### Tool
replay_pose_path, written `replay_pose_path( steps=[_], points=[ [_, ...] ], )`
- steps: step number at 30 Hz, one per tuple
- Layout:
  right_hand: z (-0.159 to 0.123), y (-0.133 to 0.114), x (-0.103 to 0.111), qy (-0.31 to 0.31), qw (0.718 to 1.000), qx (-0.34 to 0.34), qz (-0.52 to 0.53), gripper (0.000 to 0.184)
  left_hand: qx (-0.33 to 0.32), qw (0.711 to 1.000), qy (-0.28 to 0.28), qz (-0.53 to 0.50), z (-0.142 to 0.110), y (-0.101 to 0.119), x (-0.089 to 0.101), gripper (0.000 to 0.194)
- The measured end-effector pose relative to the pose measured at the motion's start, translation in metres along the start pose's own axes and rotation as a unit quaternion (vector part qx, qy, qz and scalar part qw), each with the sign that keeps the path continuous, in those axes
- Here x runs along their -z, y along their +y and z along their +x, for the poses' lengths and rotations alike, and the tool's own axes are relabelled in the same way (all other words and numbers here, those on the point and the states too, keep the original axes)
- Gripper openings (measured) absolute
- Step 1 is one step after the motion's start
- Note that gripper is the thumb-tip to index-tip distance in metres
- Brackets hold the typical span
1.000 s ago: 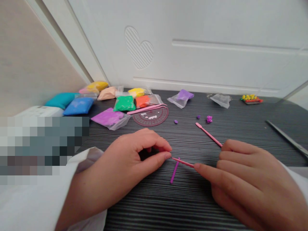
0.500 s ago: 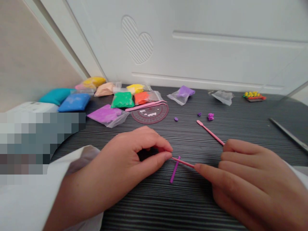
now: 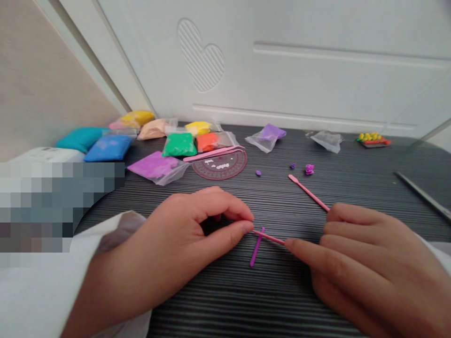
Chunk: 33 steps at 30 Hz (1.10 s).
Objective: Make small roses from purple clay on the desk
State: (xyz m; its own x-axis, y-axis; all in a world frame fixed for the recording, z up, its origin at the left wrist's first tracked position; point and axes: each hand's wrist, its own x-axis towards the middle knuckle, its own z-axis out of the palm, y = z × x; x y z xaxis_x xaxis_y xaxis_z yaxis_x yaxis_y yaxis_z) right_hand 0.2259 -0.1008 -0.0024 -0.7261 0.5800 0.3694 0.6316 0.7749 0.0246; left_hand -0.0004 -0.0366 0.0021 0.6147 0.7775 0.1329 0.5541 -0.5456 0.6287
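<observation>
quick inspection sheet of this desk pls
surface: dark striped desk
job's things: pink stick lying across a purple stick
clutter: clay packets, pink tweezers, round stencil, purple clay bits, pink spatula
hands: left hand pinches one stick end; right hand has its index fingertip at the other end
cables: nothing seen
surroundings: white door, beige wall

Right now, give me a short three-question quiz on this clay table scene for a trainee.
1. True or false: the left hand and the right hand both touch the pink stick.
2. What colour is the thin stick lying just below the pink stick?
3. Which colour of clay bag lies right behind the pink tweezers: orange, blue or teal?

Key: 1. True. 2. Purple. 3. The orange clay bag.
</observation>
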Motion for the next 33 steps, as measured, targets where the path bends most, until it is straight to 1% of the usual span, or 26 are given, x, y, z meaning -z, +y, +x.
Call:
replay_pose_path(
  steps=[4,9,15,19,21,24,30,33],
  points=[
    [0.001,0.0,0.0,-0.004,1.0,-0.005,-0.001,0.019,0.006,1.0,-0.01,-0.009,-0.001,0.0,0.0,0.006],
    [-0.001,0.002,-0.001,0.013,1.0,-0.009,-0.004,0.018,0.008,1.0,-0.009,-0.01,0.0,0.001,-0.001,0.004],
    [-0.001,0.0,-0.001,-0.005,1.0,-0.002,0.007,0.018,0.013,1.0,-0.017,-0.01,0.0,0.002,0.0,0.004],
    [-0.002,-0.006,-0.01,0.058,0.997,-0.05,0.011,0.019,0.005,1.0,-0.021,0.001,-0.002,0.0,0.0,0.004],
    [-0.003,-0.008,-0.014,0.083,0.994,-0.067,0.013,0.02,-0.004,1.0,-0.005,0.021,-0.002,-0.002,0.0,0.004],
    [-0.004,-0.008,-0.016,0.076,0.995,-0.061,0.019,0.021,-0.018,0.998,0.011,0.056,-0.001,-0.005,-0.001,0.005],
    [-0.006,-0.002,-0.008,0.035,0.998,-0.035,0.024,0.022,-0.058,0.995,-0.004,0.085,0.002,-0.011,-0.003,0.012],
    [-0.006,0.001,-0.006,0.029,0.999,-0.043,0.015,0.022,-0.046,0.996,-0.001,0.082,0.004,-0.01,-0.002,0.016]
  ],
)
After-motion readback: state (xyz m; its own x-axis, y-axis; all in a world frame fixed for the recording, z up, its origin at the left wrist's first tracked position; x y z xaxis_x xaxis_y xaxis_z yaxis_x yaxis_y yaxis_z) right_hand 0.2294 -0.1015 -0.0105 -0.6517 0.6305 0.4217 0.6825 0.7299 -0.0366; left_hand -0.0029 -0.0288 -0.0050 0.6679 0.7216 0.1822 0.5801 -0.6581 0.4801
